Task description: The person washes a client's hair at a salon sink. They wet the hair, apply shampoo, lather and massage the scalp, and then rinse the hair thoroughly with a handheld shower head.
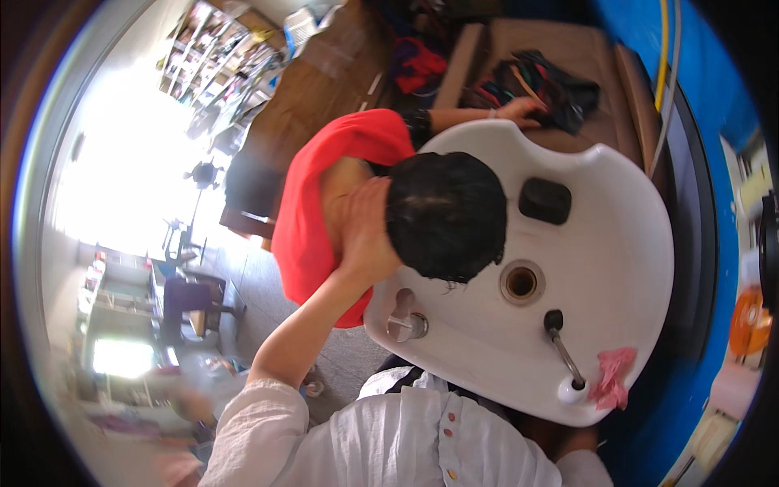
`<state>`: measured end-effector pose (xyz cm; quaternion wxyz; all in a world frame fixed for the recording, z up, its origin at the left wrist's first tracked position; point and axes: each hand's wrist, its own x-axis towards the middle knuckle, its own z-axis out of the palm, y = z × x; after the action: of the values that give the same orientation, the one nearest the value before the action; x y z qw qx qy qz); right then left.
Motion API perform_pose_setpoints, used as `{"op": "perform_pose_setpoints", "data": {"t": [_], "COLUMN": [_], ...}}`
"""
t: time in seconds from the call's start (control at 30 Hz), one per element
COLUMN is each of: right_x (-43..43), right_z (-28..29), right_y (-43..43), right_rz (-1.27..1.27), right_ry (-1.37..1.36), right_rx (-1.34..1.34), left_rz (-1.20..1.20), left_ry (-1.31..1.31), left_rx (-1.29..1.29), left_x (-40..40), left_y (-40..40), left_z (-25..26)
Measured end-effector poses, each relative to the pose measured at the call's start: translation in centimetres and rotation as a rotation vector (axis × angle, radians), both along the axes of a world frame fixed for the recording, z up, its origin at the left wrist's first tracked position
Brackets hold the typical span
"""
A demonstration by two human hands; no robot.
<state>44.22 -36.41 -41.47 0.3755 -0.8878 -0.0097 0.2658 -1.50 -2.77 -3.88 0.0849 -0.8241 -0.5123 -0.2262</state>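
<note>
My left hand point(368, 228) is laid against the neck of a person in a red cape point(304, 201), its fingers spread along the nape. The person's wet-looking black hair point(447, 213) hangs over the white shampoo basin point(627, 255). My right hand is out of view; only part of that arm shows, low at the basin's front right edge. A chrome mixer tap point(409, 325) is mounted at the basin's left rim. Near the right front, a spray head on a metal stem point(565, 353) stands in its holder. Beside it lies a crumpled pink cloth point(613, 378).
The basin has an open drain point(521, 283) and a black pad point(545, 201). Behind it, the person's hand point(522, 112) rests by a black plastic bag point(569, 91) on a brown seat point(554, 36). Bottles, one orange point(748, 321), line the right wall.
</note>
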Motion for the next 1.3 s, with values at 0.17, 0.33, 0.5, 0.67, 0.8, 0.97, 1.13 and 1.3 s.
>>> {"op": "perform_pose_setpoints", "data": {"t": [0.17, 0.33, 0.5, 0.67, 0.8, 0.97, 1.13, 1.3], "right_x": [-0.8, -2.2, -2.2, -3.6, -3.7, -4.2, -4.9, -5.7], "right_z": [0.0, 0.2, 1.5, 1.0, 1.0, 0.5, 1.1, 1.5], "right_y": [-2.0, -3.5, -2.2, -0.5, 1.0, 2.0, 3.0, 3.8], "right_rz": [-0.124, -0.212, -0.198, -0.302, -0.355, -0.425, -0.48, -0.508], "right_ry": [0.023, 0.015, -0.007, 0.017, 0.032, 0.057, 0.122, 0.219], "right_rx": [0.005, 0.032, 0.07, 0.106, 0.137, 0.187, 0.25, 0.356], "left_rz": [0.015, -0.032, 0.031, -0.009, 0.012, -0.008, -0.033, -0.146], "left_ry": [0.075, 0.063, -0.041, 0.009, 0.105, 0.16, 0.205, 0.128], "left_rx": [-0.018, -0.003, -0.046, 0.052, 0.084, 0.071, 0.082, 0.232], "left_x": [0.6, 1.6, -0.8, -0.5, -2.6, -4.2, -4.6, 0.1], "left_y": [0.9, 1.8, 0.3, 1.2, 1.7, 2.7, 2.9, 1.6], "left_z": [-0.4, -0.3, -1.1, -2.9, -3.4, -4.8, -4.8, -2.2]}}
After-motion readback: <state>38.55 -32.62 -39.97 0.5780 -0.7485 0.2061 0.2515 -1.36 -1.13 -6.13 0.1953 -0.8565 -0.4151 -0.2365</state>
